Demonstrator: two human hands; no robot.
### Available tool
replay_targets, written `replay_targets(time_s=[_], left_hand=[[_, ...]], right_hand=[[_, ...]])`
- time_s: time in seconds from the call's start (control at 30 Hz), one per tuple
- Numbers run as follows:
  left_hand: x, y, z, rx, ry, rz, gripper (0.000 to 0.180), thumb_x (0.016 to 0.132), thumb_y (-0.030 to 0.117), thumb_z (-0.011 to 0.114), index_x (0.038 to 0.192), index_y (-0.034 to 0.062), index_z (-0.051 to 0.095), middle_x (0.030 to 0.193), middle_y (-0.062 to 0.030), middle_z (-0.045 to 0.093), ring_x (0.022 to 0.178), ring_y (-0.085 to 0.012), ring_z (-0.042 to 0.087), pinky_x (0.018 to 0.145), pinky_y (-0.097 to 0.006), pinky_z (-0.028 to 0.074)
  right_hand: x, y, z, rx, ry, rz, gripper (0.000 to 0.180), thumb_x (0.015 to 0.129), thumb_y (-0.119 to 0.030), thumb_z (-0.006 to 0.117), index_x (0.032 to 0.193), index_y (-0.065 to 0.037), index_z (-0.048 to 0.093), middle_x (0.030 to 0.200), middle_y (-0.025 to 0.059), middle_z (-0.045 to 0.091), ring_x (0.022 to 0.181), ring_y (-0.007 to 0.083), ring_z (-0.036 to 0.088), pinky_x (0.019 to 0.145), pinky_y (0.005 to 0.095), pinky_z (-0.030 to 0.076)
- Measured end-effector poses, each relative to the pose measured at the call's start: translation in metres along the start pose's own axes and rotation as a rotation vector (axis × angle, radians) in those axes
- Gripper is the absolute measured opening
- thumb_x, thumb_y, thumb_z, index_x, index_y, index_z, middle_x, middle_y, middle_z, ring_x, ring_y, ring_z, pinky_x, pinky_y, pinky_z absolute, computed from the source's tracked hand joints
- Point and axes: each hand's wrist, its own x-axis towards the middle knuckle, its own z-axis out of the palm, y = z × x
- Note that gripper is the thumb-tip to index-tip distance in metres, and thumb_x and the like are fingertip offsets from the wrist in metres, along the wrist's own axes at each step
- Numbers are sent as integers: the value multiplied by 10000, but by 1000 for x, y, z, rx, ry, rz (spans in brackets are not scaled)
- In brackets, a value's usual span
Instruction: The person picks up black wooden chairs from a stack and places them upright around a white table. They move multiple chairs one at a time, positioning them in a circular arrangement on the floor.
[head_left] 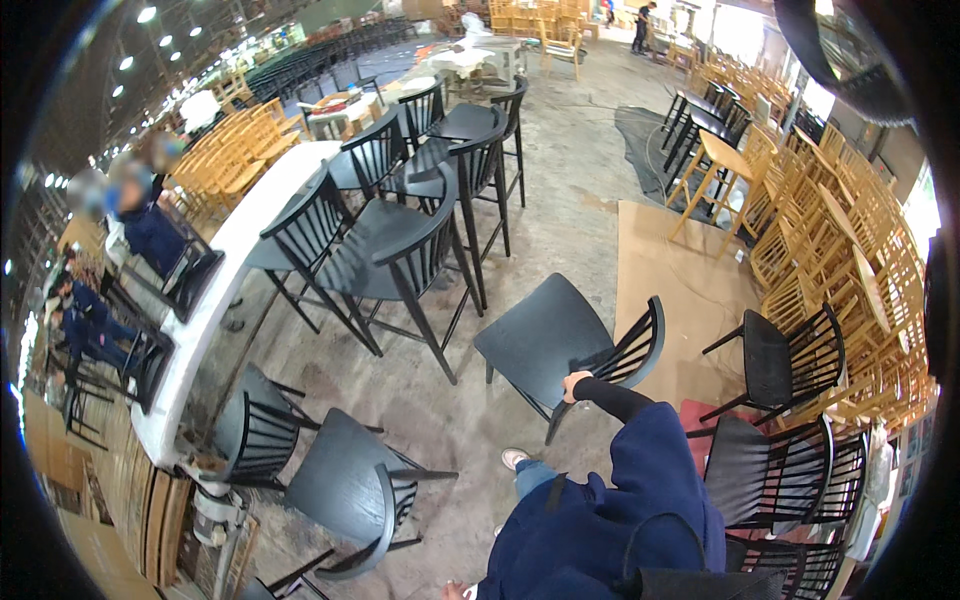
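My right hand (576, 385) is closed on a black spindle-back chair (545, 335), at the corner where the backrest meets the seat. This chair stands just ahead of me, its curved back toward the right. My right arm reaches to it in a dark blue sleeve with a black cuff. Low at the bottom edge, my left hand (458, 590) is cut off by the frame, so its fingers do not show clearly. Nearest to it, on the left, is another black chair (345, 470) with a broad seat and curved back.
Several tall black bar chairs (400, 235) stand ahead, alongside a long white ledge (225, 280). People (150, 235) are beyond it. More black chairs (768, 365) stand at right, before stacked wooden chairs (800, 235). Brown cardboard (645, 260) covers part of the floor.
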Motion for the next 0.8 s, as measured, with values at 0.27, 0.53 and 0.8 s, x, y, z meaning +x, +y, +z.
replay_targets(time_s=[0.27, 0.53, 0.8], left_hand=[[36, -73, -47, -116, 99, 103, 287, 806, 289, 535, 844, 8, 493, 663, -113, 569, 542, -243, 562, 442, -365, 456], [22, -40, -35, -6, -62, 296, 381, 800, 259, 563, 1073, 8, 476, 812, -103, 609, 657, -181, 587, 537, -308, 466], [-20, -14, 71, 392, -201, 533, 347, 786, 298, 570, 984, 14, 554, 850, -125, 627, 791, -188, 602, 682, -291, 474]], right_hand=[[-51, -104, 47, 95, 146, 163, 415, 644, -323, 563, 955, -48, 563, 870, 161, 623, 844, 290, 603, 742, 369, 469], [-118, -142, 100, 131, 164, 86, 461, 638, -391, 577, 913, -22, 560, 879, 202, 608, 848, 310, 596, 745, 391, 468], [-186, -164, 141, 152, 38, -73, 593, 699, -480, 558, 1036, -7, 441, 952, 207, 563, 930, 350, 537, 798, 426, 412]])
